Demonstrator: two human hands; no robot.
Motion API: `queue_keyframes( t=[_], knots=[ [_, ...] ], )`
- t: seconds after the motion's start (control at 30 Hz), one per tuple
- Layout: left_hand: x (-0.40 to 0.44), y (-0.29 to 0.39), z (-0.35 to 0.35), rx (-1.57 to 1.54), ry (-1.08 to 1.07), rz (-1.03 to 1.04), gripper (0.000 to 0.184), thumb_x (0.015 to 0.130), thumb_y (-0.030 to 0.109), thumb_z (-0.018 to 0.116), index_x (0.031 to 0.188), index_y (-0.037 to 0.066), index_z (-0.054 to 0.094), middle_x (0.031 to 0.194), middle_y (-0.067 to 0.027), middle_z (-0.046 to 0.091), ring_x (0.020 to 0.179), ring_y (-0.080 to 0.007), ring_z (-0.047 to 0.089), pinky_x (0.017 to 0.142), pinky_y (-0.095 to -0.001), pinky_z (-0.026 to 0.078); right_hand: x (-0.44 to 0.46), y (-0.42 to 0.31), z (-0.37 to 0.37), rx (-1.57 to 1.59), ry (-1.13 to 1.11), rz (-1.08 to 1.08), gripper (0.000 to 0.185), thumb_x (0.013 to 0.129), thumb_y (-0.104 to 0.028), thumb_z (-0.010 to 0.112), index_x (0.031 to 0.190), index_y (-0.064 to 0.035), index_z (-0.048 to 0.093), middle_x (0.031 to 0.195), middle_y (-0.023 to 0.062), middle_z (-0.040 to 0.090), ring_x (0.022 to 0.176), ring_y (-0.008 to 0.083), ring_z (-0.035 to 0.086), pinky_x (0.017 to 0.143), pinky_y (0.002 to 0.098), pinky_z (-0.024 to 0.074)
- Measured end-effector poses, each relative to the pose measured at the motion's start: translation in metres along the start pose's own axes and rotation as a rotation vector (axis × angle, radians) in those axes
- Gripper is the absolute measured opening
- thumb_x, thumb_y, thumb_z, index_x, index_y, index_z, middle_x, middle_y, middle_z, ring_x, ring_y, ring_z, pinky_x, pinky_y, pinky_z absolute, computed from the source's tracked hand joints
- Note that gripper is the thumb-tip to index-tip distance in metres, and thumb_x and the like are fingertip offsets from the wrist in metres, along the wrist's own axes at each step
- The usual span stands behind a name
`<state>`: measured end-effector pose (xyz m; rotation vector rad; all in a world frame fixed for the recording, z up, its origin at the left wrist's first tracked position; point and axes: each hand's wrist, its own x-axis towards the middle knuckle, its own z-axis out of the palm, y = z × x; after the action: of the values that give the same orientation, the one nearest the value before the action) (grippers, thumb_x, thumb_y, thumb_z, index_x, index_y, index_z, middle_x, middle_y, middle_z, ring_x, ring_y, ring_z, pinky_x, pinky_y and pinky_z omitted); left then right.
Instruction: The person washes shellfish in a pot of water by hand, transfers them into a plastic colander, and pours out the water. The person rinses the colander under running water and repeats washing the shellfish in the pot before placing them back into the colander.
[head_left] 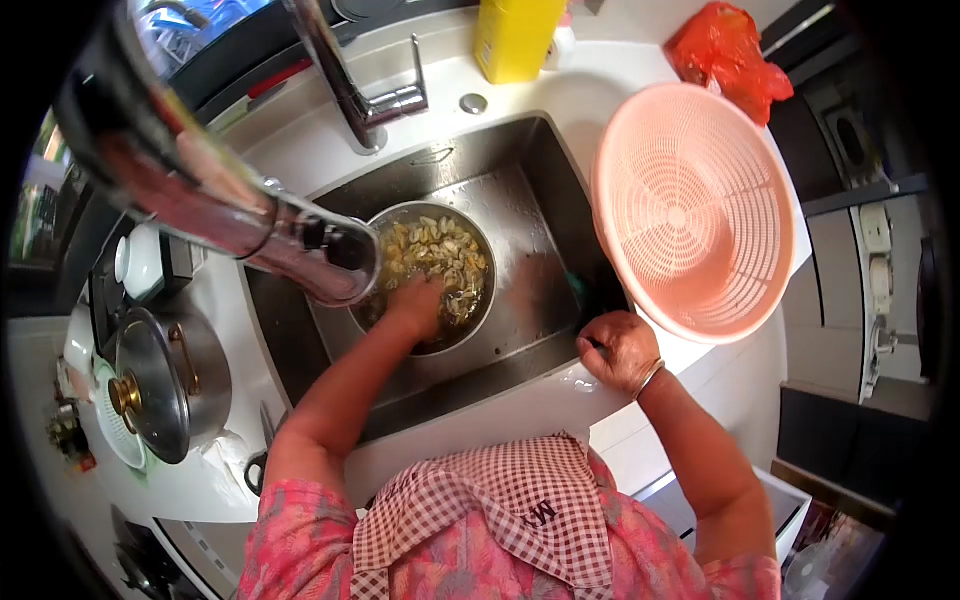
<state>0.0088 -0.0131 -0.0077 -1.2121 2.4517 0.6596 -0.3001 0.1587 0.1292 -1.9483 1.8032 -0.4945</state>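
A round metal bowl sits in the left part of the steel sink. It holds murky water and many small yellowish-beige pieces that look like shellfish meat. My left hand reaches into the near side of the bowl, its fingers down among the pieces and hidden. At the sink's near right corner, my right hand rests by the rim with its fingers curled in; I see nothing held in it. A pale band is on that wrist.
A pink plastic colander stands tilted right of the sink. The faucet and a large shiny metal spout overhang the sink's left side. Also around are a lidded pot, a yellow container and a red plastic bag.
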Motion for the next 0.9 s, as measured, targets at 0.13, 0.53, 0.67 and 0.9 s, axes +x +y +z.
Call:
queue_keyframes(
  t=[0.13,0.53,0.67,0.9],
  knots=[
    [0.034,-0.036,0.058,-0.427,0.179,0.039,0.036,0.077,0.014,0.074,0.111,0.006,0.065,0.114,-0.0226,0.064,0.11,-0.0425,0.06,0.094,-0.0452,0.052,0.004,-0.008,0.003,0.021,0.026,-0.04,0.011,0.083,-0.018,0.069,0.078,-0.0082,0.07,0.077,0.0126,0.069,0.074,0.033,0.067,0.066,0.0423,0.0533],
    [-0.054,-0.026,-0.033,-0.523,0.534,-0.213,0.038,0.086,0.013,0.06,0.123,0.011,0.067,0.134,-0.0225,0.057,0.125,-0.0406,0.054,0.106,-0.0447,0.045,0.161,-0.048,0.126,-0.135,-0.249,0.482,0.077,0.087,-0.03,0.067,0.151,-0.0058,0.033,0.124,0.0256,0.064,0.109,0.0415,0.065,0.096,0.0474,0.0507],
    [-0.054,-0.047,-0.011,-0.757,0.443,-0.425,0.033,0.09,0.013,0.057,0.121,0.008,0.067,0.128,-0.0219,0.059,0.122,-0.04,0.056,0.105,-0.0454,0.046,0.169,-0.048,0.124,-0.15,-0.411,0.563,0.082,0.085,-0.025,0.069,0.154,-0.0093,0.027,0.129,0.0265,0.061,0.117,0.0414,0.061,0.098,0.0474,0.0495],
    [-0.019,-0.065,0.014,-0.762,0.694,-0.234,0.042,0.091,0.019,0.059,0.13,0.004,0.059,0.131,-0.0203,0.058,0.123,-0.0397,0.055,0.105,-0.0473,0.045,0.171,-0.039,0.155,-0.135,-0.125,-0.008,0.083,0.081,-0.014,0.07,0.154,-0.0109,0.031,0.146,0.0265,0.044,0.133,0.0407,0.046,0.108,0.0455,0.0437]
  ],
)
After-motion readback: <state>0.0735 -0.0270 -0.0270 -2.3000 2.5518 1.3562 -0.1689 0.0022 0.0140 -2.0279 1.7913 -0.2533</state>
